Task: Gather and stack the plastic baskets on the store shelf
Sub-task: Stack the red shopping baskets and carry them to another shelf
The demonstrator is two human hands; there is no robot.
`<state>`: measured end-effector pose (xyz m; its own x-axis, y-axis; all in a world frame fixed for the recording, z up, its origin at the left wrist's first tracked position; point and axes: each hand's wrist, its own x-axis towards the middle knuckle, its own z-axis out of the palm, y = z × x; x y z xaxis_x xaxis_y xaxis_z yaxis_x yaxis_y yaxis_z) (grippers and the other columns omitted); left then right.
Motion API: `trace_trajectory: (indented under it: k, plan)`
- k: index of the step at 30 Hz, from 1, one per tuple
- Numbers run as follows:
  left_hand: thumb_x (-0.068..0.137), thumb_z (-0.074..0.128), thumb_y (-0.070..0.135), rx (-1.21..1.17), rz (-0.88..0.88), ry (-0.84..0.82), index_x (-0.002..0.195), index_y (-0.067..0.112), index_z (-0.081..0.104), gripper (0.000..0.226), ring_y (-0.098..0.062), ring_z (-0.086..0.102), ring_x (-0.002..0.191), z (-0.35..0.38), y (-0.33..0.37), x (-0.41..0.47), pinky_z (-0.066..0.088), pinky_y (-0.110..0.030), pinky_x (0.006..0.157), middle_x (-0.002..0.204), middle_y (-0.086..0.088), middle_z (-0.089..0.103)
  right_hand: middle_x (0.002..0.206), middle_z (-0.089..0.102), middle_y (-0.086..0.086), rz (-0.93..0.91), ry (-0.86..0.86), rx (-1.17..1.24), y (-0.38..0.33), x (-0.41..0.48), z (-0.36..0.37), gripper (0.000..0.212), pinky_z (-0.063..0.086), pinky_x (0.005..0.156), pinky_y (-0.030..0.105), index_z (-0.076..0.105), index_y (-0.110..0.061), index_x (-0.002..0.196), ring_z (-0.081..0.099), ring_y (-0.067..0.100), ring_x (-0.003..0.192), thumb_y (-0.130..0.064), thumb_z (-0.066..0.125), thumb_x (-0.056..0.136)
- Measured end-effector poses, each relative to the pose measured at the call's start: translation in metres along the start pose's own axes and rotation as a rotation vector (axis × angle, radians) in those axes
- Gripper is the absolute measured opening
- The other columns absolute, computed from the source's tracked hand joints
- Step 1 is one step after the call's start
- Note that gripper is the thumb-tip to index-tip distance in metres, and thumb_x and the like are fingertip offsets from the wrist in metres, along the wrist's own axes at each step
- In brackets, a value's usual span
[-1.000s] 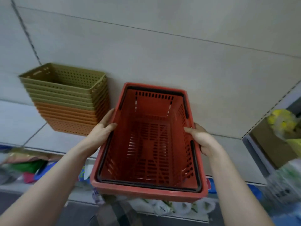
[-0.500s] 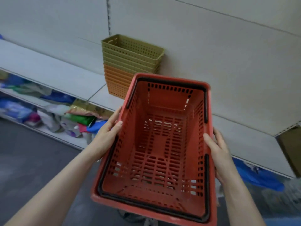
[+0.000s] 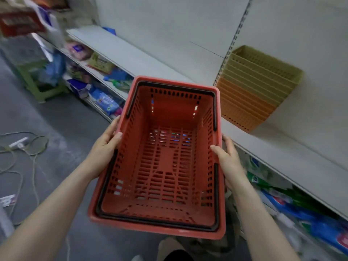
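Note:
I hold an empty red shopping basket (image 3: 165, 166) with black folded handles in front of me, over the aisle floor. My left hand (image 3: 104, 147) grips its left rim and my right hand (image 3: 228, 162) grips its right rim. On the white shelf (image 3: 293, 147) to the right stands a nested stack of small perforated baskets (image 3: 254, 87), olive ones above orange ones, against the back panel. The red basket is apart from that stack, lower and to its left.
The long white shelf (image 3: 116, 48) runs back to the left, with packaged goods on the lower shelf (image 3: 105, 98). A green stool (image 3: 43, 85) stands on the grey floor. Loose cords (image 3: 24, 147) lie on the floor at left.
The red basket has come away from the shelf and down over the aisle. My view has swung left, so the olive and orange stack now sits at the right.

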<state>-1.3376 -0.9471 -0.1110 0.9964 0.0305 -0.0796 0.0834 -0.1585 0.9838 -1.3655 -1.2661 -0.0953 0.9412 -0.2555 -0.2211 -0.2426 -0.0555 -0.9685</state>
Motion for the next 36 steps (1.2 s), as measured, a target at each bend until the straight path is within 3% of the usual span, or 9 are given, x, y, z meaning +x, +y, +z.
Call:
trace_trajectory:
  k: [3, 7, 9, 11, 16, 21, 25, 31, 36]
  plan:
    - [0.099, 0.047, 0.03, 0.013, -0.012, 0.086, 0.124, 0.067, 0.04, 0.045, 0.001, 0.048, 0.127, -0.044, -0.001, 0.024, 0.037, -0.035, 0.112, 0.135, 0.031, 0.047, 0.12, 0.066, 0.003, -0.027, -0.081, -0.035, -0.019, 0.039, 0.052, 0.047, 0.058, 0.087, 0.048, 0.052, -0.03, 0.134, 0.067, 0.026, 0.109, -0.02, 0.06, 0.088]
    - [0.084, 0.05, 0.051, 0.014, -0.036, 0.183, 0.132, 0.065, 0.04, 0.051, -0.014, 0.049, 0.132, -0.093, -0.003, 0.078, 0.037, -0.048, 0.112, 0.145, 0.015, 0.049, 0.118, 0.068, 0.006, -0.054, -0.167, -0.028, -0.048, 0.103, 0.116, 0.044, 0.056, 0.092, 0.053, 0.055, -0.028, 0.129, 0.068, 0.029, 0.108, -0.018, 0.06, 0.086]
    - [0.083, 0.051, 0.048, -0.021, -0.023, 0.216, 0.131, 0.064, 0.042, 0.051, -0.016, 0.051, 0.131, -0.112, -0.002, 0.109, 0.036, -0.05, 0.112, 0.144, 0.011, 0.052, 0.113, 0.071, 0.01, -0.057, -0.219, -0.011, -0.065, 0.139, 0.145, 0.044, 0.059, 0.084, 0.051, 0.056, -0.026, 0.127, 0.071, 0.029, 0.097, -0.018, 0.059, 0.085]
    - [0.083, 0.052, 0.047, -0.045, -0.009, 0.262, 0.13, 0.064, 0.044, 0.05, -0.016, 0.05, 0.132, -0.128, 0.007, 0.139, 0.035, -0.049, 0.113, 0.144, 0.011, 0.052, 0.095, 0.076, 0.008, -0.06, -0.269, -0.007, -0.084, 0.175, 0.172, 0.041, 0.061, 0.072, 0.046, 0.056, -0.025, 0.126, 0.074, 0.027, 0.08, -0.013, 0.057, 0.087]
    - [0.101, 0.045, 0.024, -0.024, 0.024, 0.371, 0.148, 0.038, 0.036, 0.05, -0.007, 0.048, 0.13, -0.162, 0.031, 0.207, 0.032, -0.035, 0.116, 0.144, 0.013, 0.049, 0.069, 0.075, -0.001, -0.055, -0.364, 0.036, -0.132, 0.247, 0.239, 0.035, 0.054, 0.047, 0.028, 0.056, -0.022, 0.122, 0.071, 0.017, 0.056, -0.006, 0.051, 0.091]
    - [0.102, 0.043, 0.021, -0.033, 0.047, 0.429, 0.147, 0.038, 0.037, 0.049, -0.008, 0.05, 0.13, -0.208, 0.036, 0.279, 0.035, -0.033, 0.113, 0.142, 0.014, 0.052, 0.093, 0.074, 0.01, -0.086, -0.388, 0.004, -0.165, 0.314, 0.311, 0.04, 0.056, 0.058, 0.033, 0.058, -0.019, 0.125, 0.072, 0.018, 0.064, -0.007, 0.053, 0.087]
    - [0.099, 0.045, 0.025, -0.058, 0.052, 0.416, 0.144, 0.044, 0.039, 0.049, -0.013, 0.054, 0.128, -0.255, 0.022, 0.346, 0.037, -0.046, 0.113, 0.14, 0.01, 0.056, 0.078, 0.076, -0.003, -0.094, -0.39, -0.005, -0.181, 0.369, 0.371, 0.042, 0.056, 0.056, 0.032, 0.057, -0.021, 0.127, 0.072, 0.017, 0.064, -0.007, 0.053, 0.087]
    - [0.101, 0.044, 0.026, -0.037, 0.043, 0.394, 0.142, 0.047, 0.04, 0.047, -0.011, 0.057, 0.121, -0.324, 0.037, 0.45, 0.042, -0.043, 0.108, 0.136, 0.012, 0.057, 0.093, 0.076, 0.007, -0.087, -0.351, 0.027, -0.215, 0.436, 0.461, 0.04, 0.058, 0.059, 0.035, 0.057, -0.021, 0.127, 0.073, 0.02, 0.069, -0.008, 0.053, 0.088]
    - [0.1, 0.044, 0.033, -0.009, 0.045, 0.326, 0.136, 0.059, 0.038, 0.044, -0.015, 0.057, 0.123, -0.381, 0.052, 0.543, 0.043, -0.048, 0.107, 0.141, 0.01, 0.055, 0.078, 0.077, 0.002, -0.086, -0.325, 0.045, -0.249, 0.495, 0.52, 0.041, 0.058, 0.053, 0.032, 0.053, -0.018, 0.13, 0.072, 0.02, 0.064, -0.006, 0.052, 0.092]
